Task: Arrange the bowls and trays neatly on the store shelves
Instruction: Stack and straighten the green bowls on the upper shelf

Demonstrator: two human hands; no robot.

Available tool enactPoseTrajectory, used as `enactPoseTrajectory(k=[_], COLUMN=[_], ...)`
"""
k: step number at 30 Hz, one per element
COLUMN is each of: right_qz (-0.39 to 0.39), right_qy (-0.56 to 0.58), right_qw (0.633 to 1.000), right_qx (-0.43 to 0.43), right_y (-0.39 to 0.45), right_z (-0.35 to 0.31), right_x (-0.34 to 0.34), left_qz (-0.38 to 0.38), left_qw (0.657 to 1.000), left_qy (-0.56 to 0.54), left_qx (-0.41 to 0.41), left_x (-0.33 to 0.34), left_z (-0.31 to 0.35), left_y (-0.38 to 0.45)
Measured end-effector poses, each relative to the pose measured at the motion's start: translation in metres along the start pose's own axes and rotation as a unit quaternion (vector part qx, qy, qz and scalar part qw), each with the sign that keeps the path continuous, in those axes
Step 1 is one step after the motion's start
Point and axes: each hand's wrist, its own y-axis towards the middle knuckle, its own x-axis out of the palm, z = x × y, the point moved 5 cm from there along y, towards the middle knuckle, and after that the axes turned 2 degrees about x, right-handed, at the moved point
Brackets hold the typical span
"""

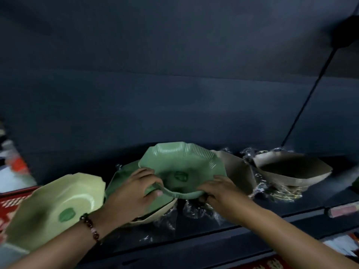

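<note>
A green fluted bowl [182, 167] is tilted up above the dark shelf [252, 216], its inside facing me. My left hand [132, 195] grips its near-left rim, thumb over the edge. My right hand [217, 191] holds the near-right rim, fingers curled under it. Behind my left hand another green bowl [120, 175] rests in a cream bowl [155, 214]. A pale yellow-green bowl [58, 206] with a green sticker leans at the left.
Brown cardboard-wrapped bowls [291, 169] in crinkled clear plastic [272, 189] sit on the shelf to the right. More plastic wrap [194, 210] lies under the held bowl. A red patterned surface [11, 206] shows at the far left. A dark back panel rises behind.
</note>
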Motion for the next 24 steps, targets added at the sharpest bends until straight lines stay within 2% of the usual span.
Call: enactPoseTrajectory(k=[6,12,18,24], right_qz=[-0.009,-0.042,-0.062,-0.093], right_qy=[0.06,0.063,0.046,0.012], right_qw=[0.994,0.979,0.974,0.976], right_qx=[-0.094,-0.189,-0.213,-0.194], right_y=[0.056,0.112,0.147,0.157], right_z=[-0.089,-0.18,-0.24,-0.25], right_x=[0.041,0.096,0.144,0.191], left_qz=[0.02,0.081,0.066,0.022], left_qw=[0.996,0.982,0.964,0.957], left_qy=[0.067,0.115,0.171,0.166], left_qx=[-0.061,-0.129,-0.194,-0.238], left_x=[-0.058,-0.109,-0.12,-0.097], left_z=[-0.064,-0.105,-0.153,-0.192], left_y=[-0.089,-0.178,-0.237,-0.261])
